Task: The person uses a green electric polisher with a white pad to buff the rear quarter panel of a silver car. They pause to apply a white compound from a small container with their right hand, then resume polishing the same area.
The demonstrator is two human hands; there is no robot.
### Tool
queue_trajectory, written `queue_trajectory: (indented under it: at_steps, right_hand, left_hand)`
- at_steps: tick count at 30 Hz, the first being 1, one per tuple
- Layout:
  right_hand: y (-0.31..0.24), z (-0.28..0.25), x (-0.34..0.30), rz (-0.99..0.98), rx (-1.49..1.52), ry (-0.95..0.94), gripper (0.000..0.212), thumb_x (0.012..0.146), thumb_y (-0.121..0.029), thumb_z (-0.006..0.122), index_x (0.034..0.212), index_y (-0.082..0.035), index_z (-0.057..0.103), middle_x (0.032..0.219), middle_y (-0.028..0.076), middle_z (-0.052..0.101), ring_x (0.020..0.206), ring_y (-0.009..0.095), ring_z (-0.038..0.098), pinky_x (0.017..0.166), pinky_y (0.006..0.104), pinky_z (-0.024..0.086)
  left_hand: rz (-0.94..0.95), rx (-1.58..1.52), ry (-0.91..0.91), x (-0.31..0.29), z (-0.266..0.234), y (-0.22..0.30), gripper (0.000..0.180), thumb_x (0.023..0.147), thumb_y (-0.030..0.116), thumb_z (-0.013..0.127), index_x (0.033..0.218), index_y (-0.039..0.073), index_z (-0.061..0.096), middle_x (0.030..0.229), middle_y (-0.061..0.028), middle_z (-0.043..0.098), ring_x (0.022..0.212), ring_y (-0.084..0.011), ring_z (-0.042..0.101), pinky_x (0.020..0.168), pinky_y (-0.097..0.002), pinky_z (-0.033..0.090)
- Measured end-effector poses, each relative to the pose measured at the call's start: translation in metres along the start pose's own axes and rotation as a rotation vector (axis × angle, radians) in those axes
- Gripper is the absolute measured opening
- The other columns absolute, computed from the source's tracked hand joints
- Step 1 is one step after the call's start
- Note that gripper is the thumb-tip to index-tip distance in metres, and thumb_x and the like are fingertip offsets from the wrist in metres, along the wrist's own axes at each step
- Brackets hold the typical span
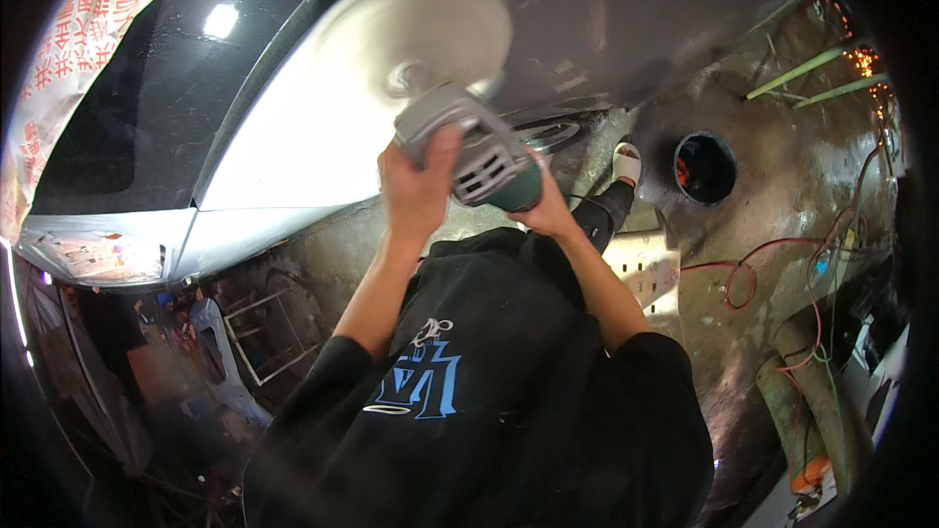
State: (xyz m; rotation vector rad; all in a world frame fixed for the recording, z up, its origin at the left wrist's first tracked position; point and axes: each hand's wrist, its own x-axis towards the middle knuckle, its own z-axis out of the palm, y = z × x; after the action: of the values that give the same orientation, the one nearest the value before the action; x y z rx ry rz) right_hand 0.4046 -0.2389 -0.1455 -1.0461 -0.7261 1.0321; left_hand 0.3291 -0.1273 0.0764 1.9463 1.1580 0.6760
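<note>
A grey and dark green power polisher (pixel 479 152) is gripped in both my hands. My left hand (pixel 416 186) is wrapped round its grey head, with the thumb lying over the top. My right hand (pixel 548 200) closes round the green rear of the body, its fingers partly hidden by the tool. The round whitish pad (pixel 421 34) at the far end is smeared by motion and lies over the car body. Under and beside it, one car panel (pixel 279 142) is brightly lit; whether the whole pad touches the surface I cannot tell.
Printed paper (pixel 78 49) covers part of the car at far left, beside dark glass (pixel 147 88). A black bucket (pixel 706 168) and a red hose (pixel 753 279) are on the floor at right. A pale perforated stool (pixel 646 279) stands near my leg. A white frame (pixel 269 332) is at lower left.
</note>
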Motion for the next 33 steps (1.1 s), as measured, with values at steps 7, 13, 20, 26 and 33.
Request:
queue_trajectory:
  at_steps: [7,13,20,26,33]
  right_hand:
    - [0.012,0.043,0.001,-0.004,-0.293,-0.2,0.09,0.063,-0.015,0.077,0.142,-0.022,0.036,0.126,0.014,0.059,0.111,0.04,0.059,0.093,0.0437,0.048]
    - [0.032,0.023,-0.007,-0.042,-0.046,-0.063,0.096,0.059,-0.006,0.079,0.144,-0.012,0.033,0.13,0.012,0.054,0.119,0.029,0.055,0.103,0.0372,0.041]
    - [0.049,-0.041,-0.019,0.192,0.198,0.158,0.082,0.062,-0.008,0.086,0.132,0.0,0.043,0.121,0.009,0.057,0.11,0.018,0.054,0.097,0.0332,0.042]
    - [0.047,-0.039,-0.022,0.18,0.146,0.158,0.082,0.061,-0.006,0.086,0.131,0.0,0.043,0.12,0.009,0.057,0.11,0.019,0.054,0.098,0.0333,0.042]
    - [0.036,0.023,-0.02,0.082,0.01,-0.041,0.097,0.057,-0.003,0.082,0.141,-0.005,0.033,0.13,0.01,0.052,0.12,0.022,0.051,0.103,0.036,0.039]
  left_hand:
    - [-0.054,-0.191,0.378,-0.038,-0.05,-0.075,0.044,0.096,0.036,0.058,0.107,-0.005,0.063,0.09,-0.0052,0.065,0.088,-0.0152,0.058,0.079,-0.0311,0.047]
    - [-0.007,0.075,0.093,-0.021,-0.015,-0.05,0.047,0.092,0.042,0.063,0.107,-0.003,0.067,0.093,-0.0092,0.07,0.083,-0.0167,0.063,0.077,-0.0341,0.051]
    - [0.059,0.266,-0.254,0.03,0.099,0.052,0.064,0.079,0.058,0.067,0.103,-0.001,0.066,0.086,-0.0186,0.071,0.081,-0.0367,0.07,0.075,-0.0422,0.054]
    - [0.069,0.24,-0.263,0.03,0.092,0.052,0.066,0.079,0.058,0.068,0.104,-0.003,0.065,0.086,-0.0206,0.071,0.082,-0.0365,0.07,0.076,-0.0422,0.053]
    - [-0.005,0.128,-0.002,-0.014,-0.008,-0.03,0.05,0.086,0.044,0.069,0.105,-0.002,0.068,0.085,-0.0145,0.072,0.081,-0.0235,0.07,0.075,-0.0358,0.053]
